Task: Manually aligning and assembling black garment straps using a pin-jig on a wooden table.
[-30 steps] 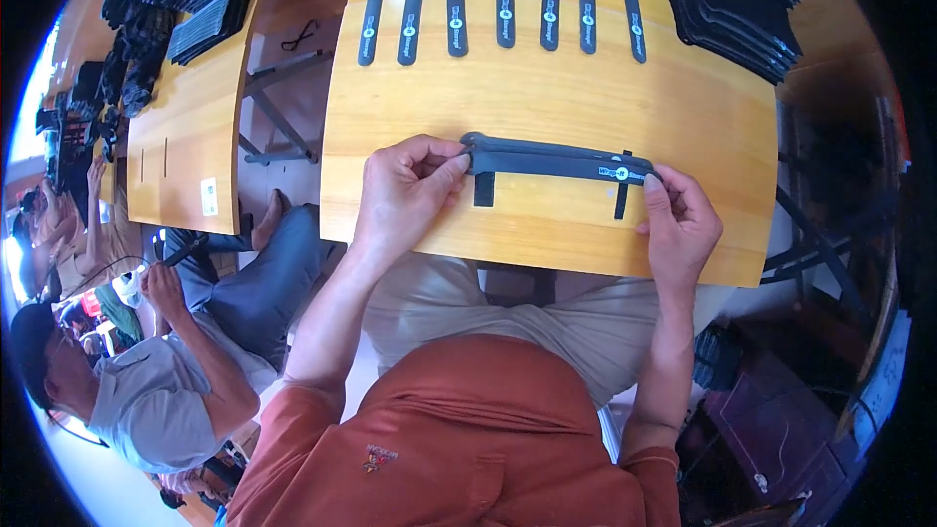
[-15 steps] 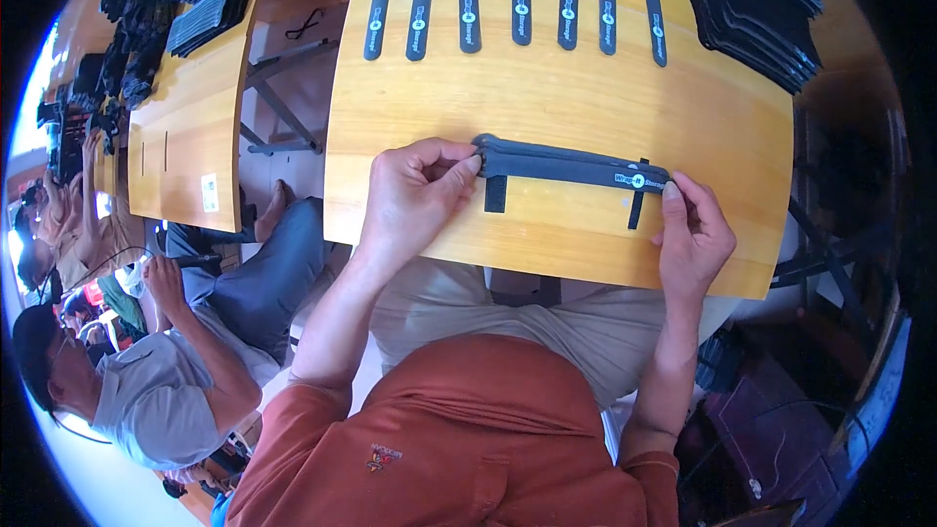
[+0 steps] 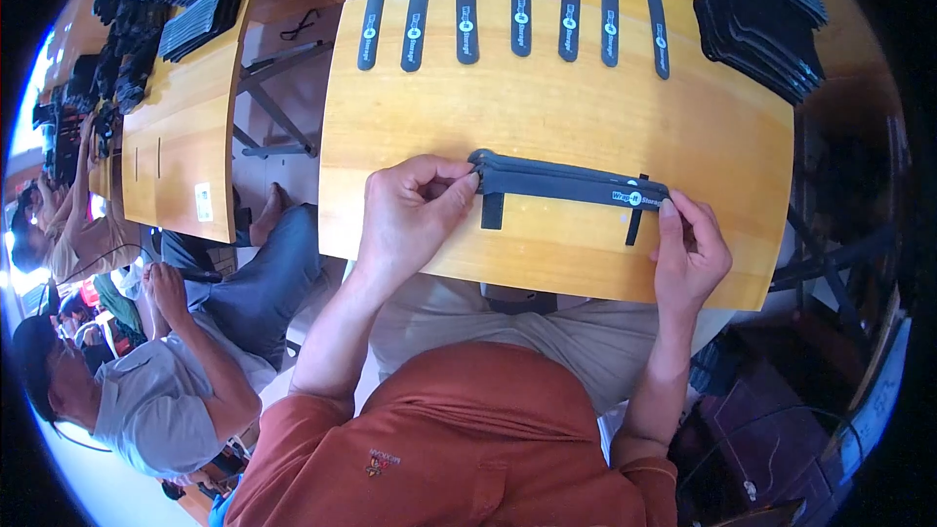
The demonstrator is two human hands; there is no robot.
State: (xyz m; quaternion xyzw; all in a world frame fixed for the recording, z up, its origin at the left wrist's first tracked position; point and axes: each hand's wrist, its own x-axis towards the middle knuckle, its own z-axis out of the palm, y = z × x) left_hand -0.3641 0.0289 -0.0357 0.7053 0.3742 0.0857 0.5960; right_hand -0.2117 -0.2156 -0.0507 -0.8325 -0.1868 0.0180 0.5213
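My left hand (image 3: 415, 215) pinches the left end of a small stack of dark grey hook-and-loop straps (image 3: 561, 182), thumb against fingers. At the other end, my right hand (image 3: 691, 249) grips the same straps between thumb and fingers. The straps lie level and nearly parallel, one printed label facing up near the right hand. Beneath them, a short, wide black strip (image 3: 493, 212) sticks out beside my left fingers. A narrower black strip (image 3: 634, 225) crosses under the straps close to my right thumb.
Several grey straps (image 3: 468, 10) lie in a spaced row across the far side of the wooden table (image 3: 420, 117). Stacks of black straps (image 3: 756, 24) sit at its far right corner. To the left, a co-worker (image 3: 176, 381) sits near another table (image 3: 181, 156) bearing black bundles.
The whole view has shifted slightly, the table sitting a little lower in it. Both hands keep their hold on the straps, with hardly any visible movement.
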